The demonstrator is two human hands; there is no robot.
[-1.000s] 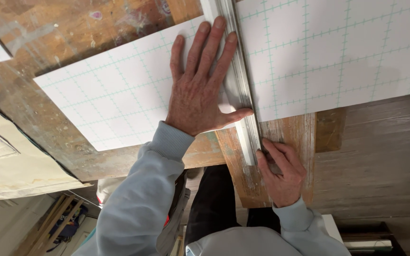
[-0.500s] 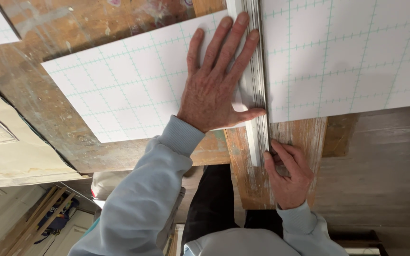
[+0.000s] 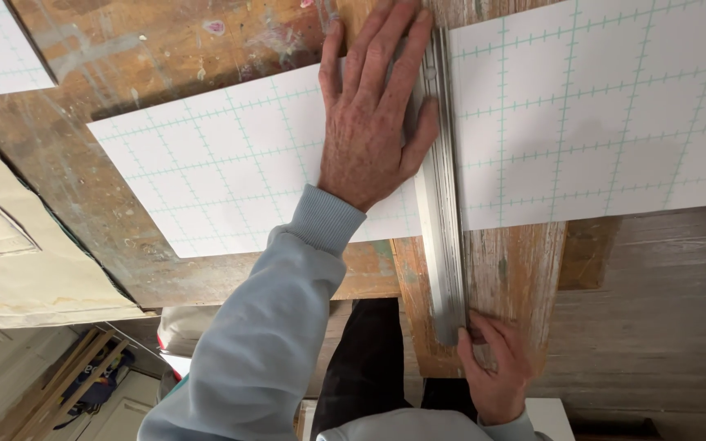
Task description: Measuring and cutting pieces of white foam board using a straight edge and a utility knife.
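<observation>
Worn wooden bench carries white gridded sheet; left hand flat on metal ruler, right hand pinching its end.

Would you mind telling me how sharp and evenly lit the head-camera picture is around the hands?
Head view: left hand and metal straightedge are sharp, with no glare; soft, even light; the gridded white sheet casts a dark shadow on the wooden bench along its upper edge; right hand is dimmer but clear.

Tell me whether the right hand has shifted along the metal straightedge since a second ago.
No: the right hand remains at the straightedge's near end, off the gridded sheet.
</observation>
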